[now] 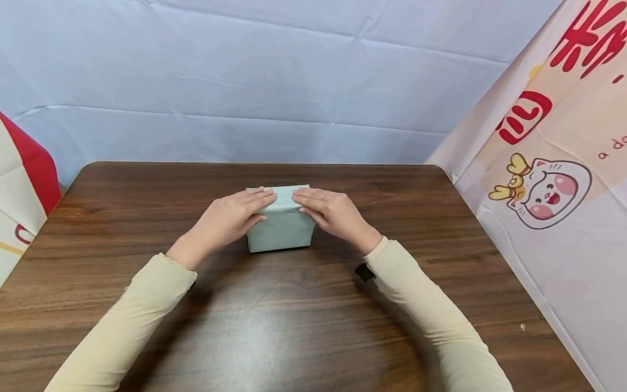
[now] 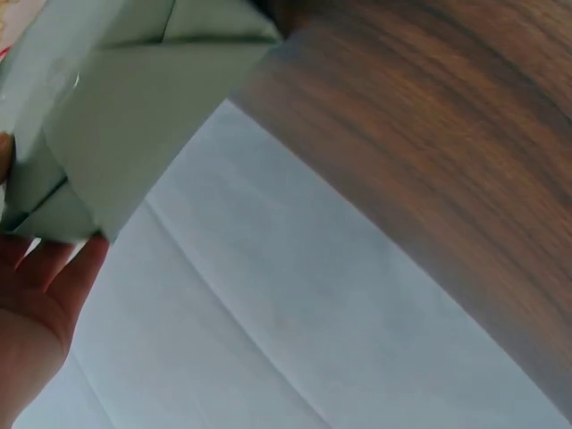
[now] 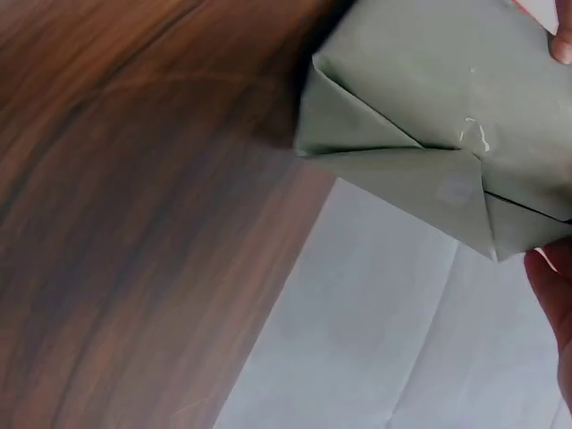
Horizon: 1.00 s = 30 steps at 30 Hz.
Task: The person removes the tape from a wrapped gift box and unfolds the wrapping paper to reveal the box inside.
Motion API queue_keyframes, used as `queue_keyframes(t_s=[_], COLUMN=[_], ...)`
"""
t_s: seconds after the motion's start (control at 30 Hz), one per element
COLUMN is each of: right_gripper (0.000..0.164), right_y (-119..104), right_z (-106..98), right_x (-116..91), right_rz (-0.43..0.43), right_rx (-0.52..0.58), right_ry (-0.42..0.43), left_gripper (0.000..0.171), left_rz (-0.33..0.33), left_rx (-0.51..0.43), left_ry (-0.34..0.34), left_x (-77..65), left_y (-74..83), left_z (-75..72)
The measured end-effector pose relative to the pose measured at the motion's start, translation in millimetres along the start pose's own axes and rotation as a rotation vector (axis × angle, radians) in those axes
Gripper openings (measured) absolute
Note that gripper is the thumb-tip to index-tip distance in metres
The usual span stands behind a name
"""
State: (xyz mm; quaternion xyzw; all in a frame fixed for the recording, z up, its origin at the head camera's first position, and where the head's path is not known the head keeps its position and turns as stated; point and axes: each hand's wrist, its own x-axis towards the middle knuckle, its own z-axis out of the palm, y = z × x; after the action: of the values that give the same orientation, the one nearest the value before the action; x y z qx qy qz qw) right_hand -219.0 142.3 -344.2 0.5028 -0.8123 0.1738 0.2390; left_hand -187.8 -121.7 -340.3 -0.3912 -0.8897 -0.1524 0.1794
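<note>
A box wrapped in pale green paper (image 1: 279,233) stands on the table near its far side. My left hand (image 1: 227,215) rests its straight fingers on the top at the left end, the thumb by the upper front edge. At the right end my right hand (image 1: 335,212) lies much the same way, with a gap between the two hands. Folded triangular flaps show on the wrapped box's left end (image 2: 116,134) and right end (image 3: 402,192). A shiny patch glints on the paper in the right wrist view.
The brown wood-grain table (image 1: 274,326) extends toward me. A creased white cloth (image 1: 245,81) hangs behind it. On the right hangs a printed cloth (image 1: 588,245) with red characters and a cartoon cat. Red and white fabric (image 1: 29,169) is at the left.
</note>
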Motion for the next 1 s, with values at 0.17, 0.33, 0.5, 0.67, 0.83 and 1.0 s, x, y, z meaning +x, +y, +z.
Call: queue_keyframes(t_s=[0.17, 0.33, 0.5, 0.67, 0.83, 1.0], right_gripper=[0.028, 0.022, 0.024, 0.027, 0.025, 0.023], right_y=[-3.4, -0.8, 10.0, 18.1, 20.5, 19.3], right_z=[-9.0, -13.8, -7.9, 5.6, 22.8, 32.2], right_x=[4.7, 10.0, 13.3, 13.4, 9.1, 0.7], right_rz=[0.030, 0.105, 0.267, 0.331, 0.357, 0.364], right_rx=[0.082, 0.163, 0.218, 0.212, 0.166, 0.177], right_ry=[-0.024, -0.087, -0.183, -0.200, -0.218, -0.232], left_gripper=[0.045, 0.044, 0.048, 0.050, 0.044, 0.042], left_rz=[-0.030, -0.075, -0.056, -0.076, -0.103, -0.131], left_rx=[-0.133, -0.216, -0.014, 0.068, 0.072, 0.074], left_ry=[-0.086, -0.155, -0.113, -0.093, -0.160, -0.204], left_x=[1.8, 5.5, 7.4, 3.8, 2.8, 3.0], left_y=[-1.3, -2.9, 0.5, -1.1, -7.3, -7.0], left_z=[-12.5, -15.0, -0.8, 19.8, 39.2, 47.0])
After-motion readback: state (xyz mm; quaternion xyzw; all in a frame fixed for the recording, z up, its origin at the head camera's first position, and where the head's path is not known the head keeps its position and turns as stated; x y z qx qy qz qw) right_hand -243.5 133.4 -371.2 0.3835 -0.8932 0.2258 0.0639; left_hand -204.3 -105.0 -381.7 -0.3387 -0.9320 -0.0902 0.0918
